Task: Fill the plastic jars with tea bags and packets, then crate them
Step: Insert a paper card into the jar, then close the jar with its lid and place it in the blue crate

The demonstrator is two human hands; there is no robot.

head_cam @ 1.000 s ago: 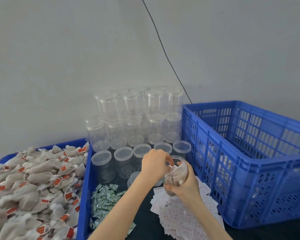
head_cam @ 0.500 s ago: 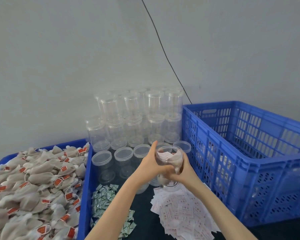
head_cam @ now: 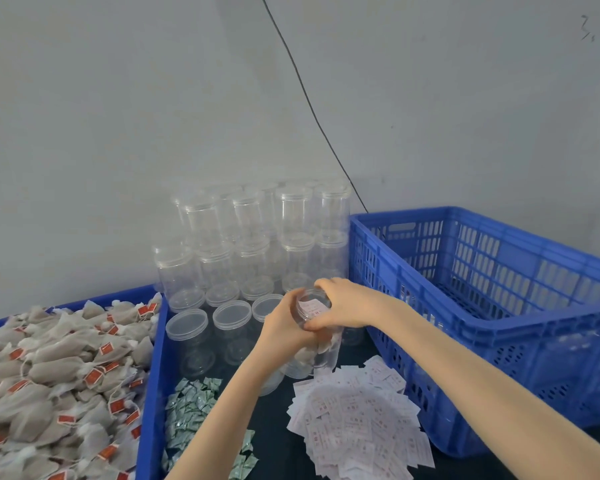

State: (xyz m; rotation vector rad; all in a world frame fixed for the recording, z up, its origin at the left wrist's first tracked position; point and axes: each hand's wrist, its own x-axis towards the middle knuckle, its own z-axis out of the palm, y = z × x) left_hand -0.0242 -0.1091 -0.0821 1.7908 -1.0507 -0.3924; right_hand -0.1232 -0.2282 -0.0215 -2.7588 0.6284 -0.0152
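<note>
Filling the right of the frame, the blue crate (head_cam: 492, 306) sits beside your jar (head_cam: 314, 336) at centre. Your left hand (head_cam: 284, 327) grips its side; your right hand (head_cam: 347, 304) curls over its lid (head_cam: 310, 304). Tea bags (head_cam: 49, 386) fill the lower left.

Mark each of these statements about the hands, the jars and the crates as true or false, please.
1. Both hands hold the clear plastic jar. True: left hand grips its side, right hand its top.
2. The big blue plastic crate on the right is full of jars. False: no jars show inside it.
3. The held jar is empty. False: tea bags and a white paper show inside.
4. The small green packets lie left of the white paper packets. True.
5. The brown tea bags with red tags lie loose on the table. False: they fill a blue tray.
</note>
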